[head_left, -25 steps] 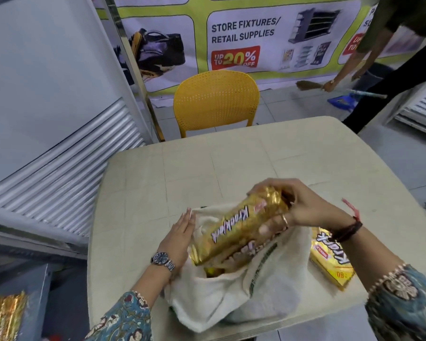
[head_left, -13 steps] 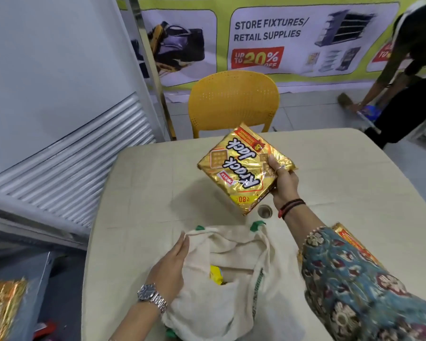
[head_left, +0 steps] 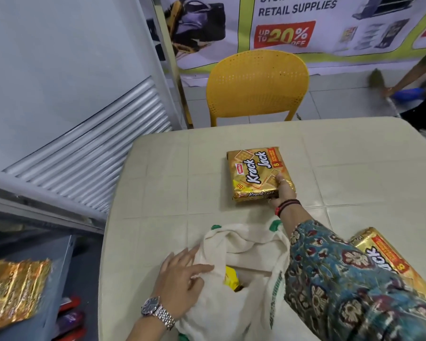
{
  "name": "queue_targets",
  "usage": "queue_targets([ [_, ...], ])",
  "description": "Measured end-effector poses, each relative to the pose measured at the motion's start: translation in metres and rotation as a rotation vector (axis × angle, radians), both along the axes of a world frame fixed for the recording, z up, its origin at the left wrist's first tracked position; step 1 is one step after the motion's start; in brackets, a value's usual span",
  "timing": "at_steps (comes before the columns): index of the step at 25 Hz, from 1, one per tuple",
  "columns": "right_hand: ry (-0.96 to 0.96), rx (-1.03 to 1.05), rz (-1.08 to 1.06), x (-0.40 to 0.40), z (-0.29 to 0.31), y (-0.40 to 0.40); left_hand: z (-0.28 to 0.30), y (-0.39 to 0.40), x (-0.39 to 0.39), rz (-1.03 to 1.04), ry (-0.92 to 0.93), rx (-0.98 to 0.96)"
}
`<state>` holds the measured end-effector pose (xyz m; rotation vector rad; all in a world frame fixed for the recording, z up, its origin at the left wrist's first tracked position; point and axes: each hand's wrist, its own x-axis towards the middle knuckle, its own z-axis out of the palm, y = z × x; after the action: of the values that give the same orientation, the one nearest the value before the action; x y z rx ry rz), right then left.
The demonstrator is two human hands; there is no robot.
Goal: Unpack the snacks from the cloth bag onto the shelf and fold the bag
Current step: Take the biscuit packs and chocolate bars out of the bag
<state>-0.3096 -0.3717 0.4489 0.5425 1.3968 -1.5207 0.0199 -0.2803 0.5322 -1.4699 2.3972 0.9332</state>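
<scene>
Head view, one frame. Surface (head_left: 158,183): pale cream top with a tile-grid pattern and rounded corners. Cloth bag (head_left: 234,313): off-white, lying slumped at the near edge of the surface, mouth open toward the camera wearer, green tabs at its handle ends. Yellow packet (head_left: 231,279): partly visible inside the bag's mouth, its full shape hidden by cloth. Left hand (head_left: 182,279): wristwatch at the wrist, fingers spread and nearly straight, resting on the left rim of the bag's opening and pressing the cloth down; nothing is gripped. Right hand (head_left: 282,191): reaches past the bag, patterned sleeve and red-and-black threads at the wrist, fingers curled round the near right corner of a gold Krack Jack pack (head_left: 256,173), thumb under the near edge. The pack lies flat on the middle of the surface, label upward, well apart from the bag. Second gold pack (head_left: 389,264): same brand, on the surface at the right edge, partly covered by the right sleeve. Yellow chair (head_left: 256,84): perforated plastic back, standing at the far side of the surface. Banner (head_left: 330,28): on the far wall, reading "RETAIL SUPPLIES" and "UP TO 20% OFF". White slatted panel (head_left: 91,153): left of the surface. Gold foil packs (head_left: 12,291): on a grey shelf (head_left: 57,269) at lower left, blurred. Another person's arm (head_left: 413,70): at the far right, with a broom at the floor.
</scene>
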Motion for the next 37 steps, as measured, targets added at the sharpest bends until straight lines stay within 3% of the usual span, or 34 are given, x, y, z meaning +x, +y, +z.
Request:
queue_targets([
  [5,-0.151,0.03,0.24,0.017,0.04,0.045,0.012,0.017,-0.014,0.212,-0.2,-0.076],
  [7,-0.04,-0.023,0.375,0.043,0.049,0.075,0.013,0.02,-0.02,0.212,-0.247,-0.055],
  [9,0.141,-0.018,0.69,0.076,0.052,0.109,0.011,0.023,-0.022,0.171,-0.291,-0.055],
  [12,0.412,0.138,1.25,0.127,0.053,0.154,0.013,0.025,-0.019,0.12,-0.298,-0.051],
  [14,0.534,0.261,1.429,0.144,0.052,0.172,0.013,0.026,-0.012,0.131,-0.269,-0.017],
  [19,0.54,0.029,1.443,0.164,0.041,0.194,0.013,0.032,0.005,0.213,-0.048,0.013],
  [24,0.718,-0.014,1.307,0.18,0.028,0.207,0.01,0.038,0.014,0.19,0.179,-0.051],
  [28,0.829,-0.065,1.165,0.179,0.03,0.212,0.008,0.045,0.021,0.219,0.274,-0.074],
  [32,0.959,-0.16,1.172,0.176,0.028,0.214,0.006,0.049,0.024,0.261,0.326,-0.091],
  [37,1.081,-0.189,1.009,0.149,0.067,0.217,0.007,0.047,0.017,0.281,0.354,-0.107],
])
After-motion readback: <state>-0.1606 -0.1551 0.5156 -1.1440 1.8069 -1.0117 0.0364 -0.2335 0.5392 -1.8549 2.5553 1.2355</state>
